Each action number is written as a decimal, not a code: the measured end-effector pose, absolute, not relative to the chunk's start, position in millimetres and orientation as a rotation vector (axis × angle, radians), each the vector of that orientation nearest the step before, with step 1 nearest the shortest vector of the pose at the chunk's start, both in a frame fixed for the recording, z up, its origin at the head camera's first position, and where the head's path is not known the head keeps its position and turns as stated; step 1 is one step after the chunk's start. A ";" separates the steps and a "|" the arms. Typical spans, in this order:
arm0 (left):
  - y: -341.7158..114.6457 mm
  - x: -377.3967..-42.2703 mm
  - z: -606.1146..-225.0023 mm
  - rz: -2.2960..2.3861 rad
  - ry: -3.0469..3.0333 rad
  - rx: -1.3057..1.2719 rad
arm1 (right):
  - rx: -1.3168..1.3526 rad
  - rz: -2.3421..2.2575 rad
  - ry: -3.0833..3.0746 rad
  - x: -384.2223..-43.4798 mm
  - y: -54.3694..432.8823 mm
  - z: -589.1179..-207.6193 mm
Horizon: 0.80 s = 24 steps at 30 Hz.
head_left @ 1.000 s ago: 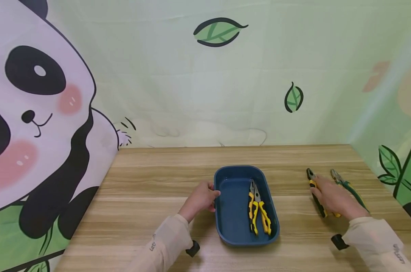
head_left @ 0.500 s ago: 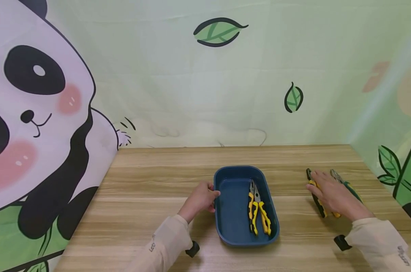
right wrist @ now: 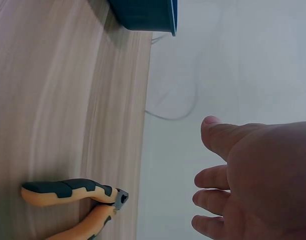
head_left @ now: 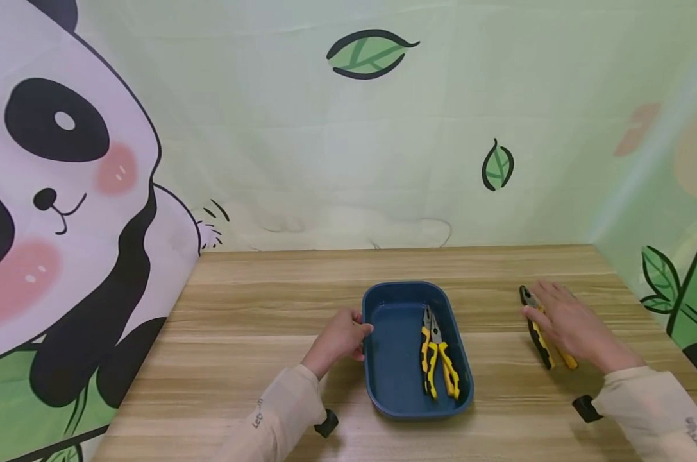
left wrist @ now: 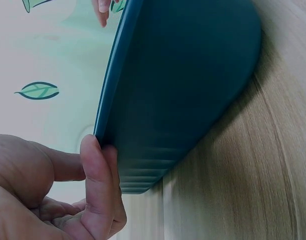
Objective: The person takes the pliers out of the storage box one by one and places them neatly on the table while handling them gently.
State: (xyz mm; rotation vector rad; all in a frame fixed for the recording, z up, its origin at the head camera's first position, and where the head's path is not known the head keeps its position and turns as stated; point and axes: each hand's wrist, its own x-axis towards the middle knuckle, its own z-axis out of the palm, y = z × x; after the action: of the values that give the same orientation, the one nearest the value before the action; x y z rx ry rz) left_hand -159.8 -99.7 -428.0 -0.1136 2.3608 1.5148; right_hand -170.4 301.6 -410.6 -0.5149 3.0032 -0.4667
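My left hand [head_left: 339, 340] pinches the left rim of a dark blue plastic tray [head_left: 391, 372] between thumb and fingers. The left wrist view shows those fingertips [left wrist: 95, 155] on the rim. Inside the tray, along its right side, lie long-nose pliers [head_left: 435, 353] with yellow-and-black handles, close together. My right hand [head_left: 573, 327] hovers over pliers with black-and-yellow handles [head_left: 537, 337] on the table, its fingers extended and holding nothing. In the right wrist view these pliers [right wrist: 78, 192] lie apart from the hand, handles spread. Green-handled pliers are hidden behind my right hand.
The wooden table [head_left: 256, 308] ends at a pale green cloth backdrop [head_left: 256, 128] printed with a panda and leaves. Another cloth panel rises along the table's right edge. Black straps [head_left: 327, 423] show under both sleeves.
My right hand has let go of the black-and-yellow pliers, lifted and shifted right, its fingers straightening. It now covers the green-handled pliers in the head view. My left hand and the tray stay put.
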 end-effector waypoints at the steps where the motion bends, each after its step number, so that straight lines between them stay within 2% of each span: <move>1: -99.8 -159.8 -427.9 1.512 2.364 -0.116 | -0.514 -0.470 2.998 -170.7 301.8 -409.3; 24: -100.1 -157.3 -426.0 1.474 2.394 -0.129 | -0.533 -0.458 3.006 -174.0 298.9 -374.1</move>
State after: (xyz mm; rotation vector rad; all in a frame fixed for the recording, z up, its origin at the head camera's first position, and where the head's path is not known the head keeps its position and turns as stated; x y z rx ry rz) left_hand -157.3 -100.1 -426.0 -0.1294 2.3937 1.4740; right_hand -174.0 298.9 -374.1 -0.5329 3.0060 -0.4581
